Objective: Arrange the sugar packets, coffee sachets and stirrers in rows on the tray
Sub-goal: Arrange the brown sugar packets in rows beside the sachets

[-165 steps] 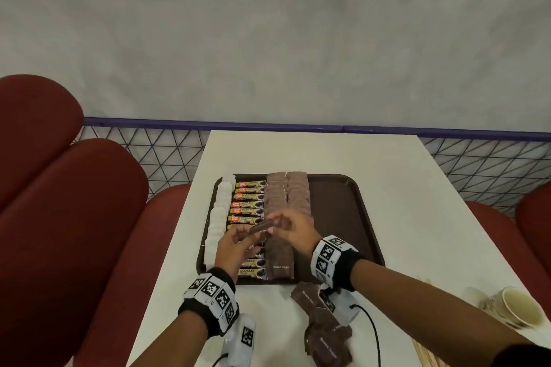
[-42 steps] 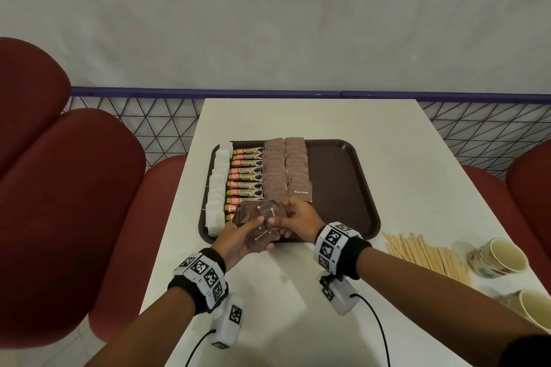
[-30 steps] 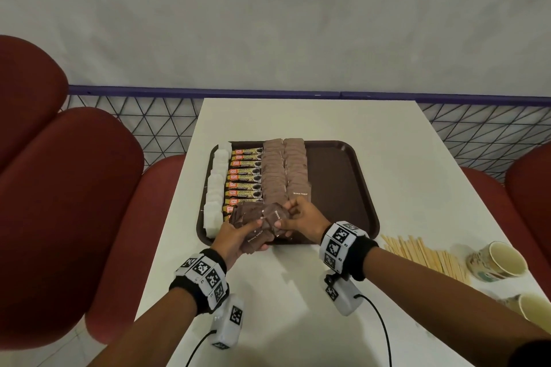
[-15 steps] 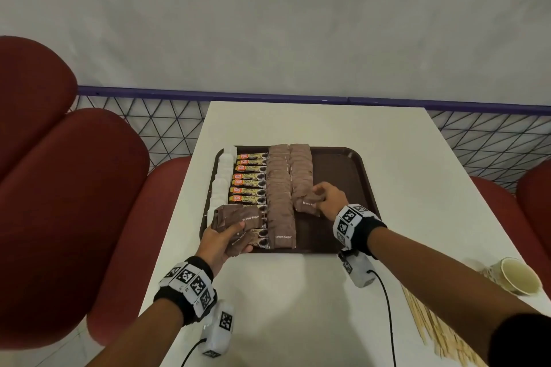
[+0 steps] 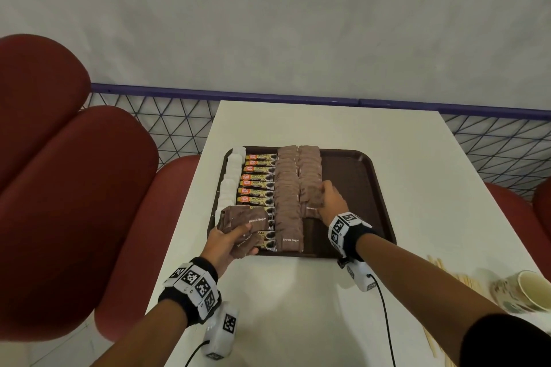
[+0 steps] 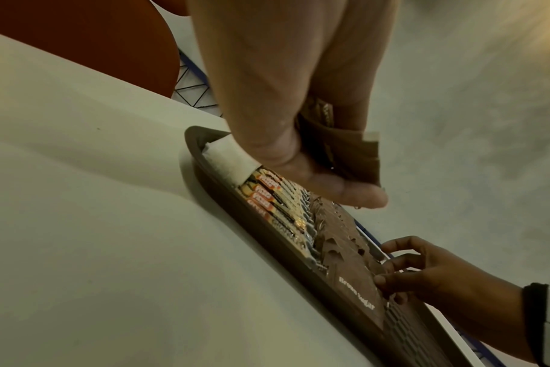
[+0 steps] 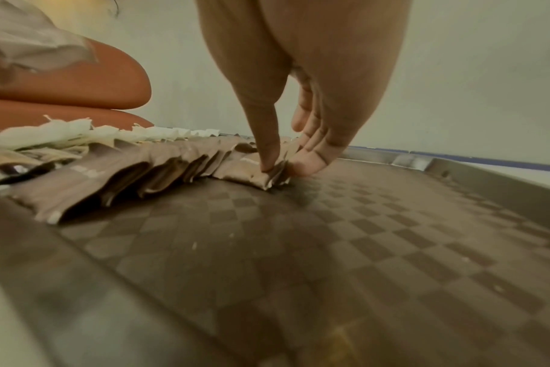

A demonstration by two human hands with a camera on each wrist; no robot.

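A dark brown tray (image 5: 378,188) holds a row of white sugar packets (image 5: 231,179), a row of coffee sachets (image 5: 258,182) and two rows of brown sugar packets (image 5: 287,188). My left hand (image 5: 241,235) grips a stack of brown sugar packets (image 5: 243,221) over the tray's near left corner; the same stack (image 6: 346,149) shows under its thumb in the left wrist view. My right hand (image 5: 321,198) pinches one brown sugar packet (image 5: 310,205) at the near end of the second brown row. Its thumb and fingers (image 7: 308,161) hold that packet (image 7: 252,177) down on the tray floor (image 7: 361,236).
Wooden stirrers (image 5: 444,274) and a paper cup (image 5: 524,292) lie on the white table (image 5: 298,292) at the right. Red padded seats (image 5: 74,188) stand to the left, a mesh railing (image 5: 179,116) behind. The tray's right third is bare.
The right hand drew one brown packet from the left hand's stack, carried it right and away, and now sets it at the near end of the second brown row. The left hand kept its stack.
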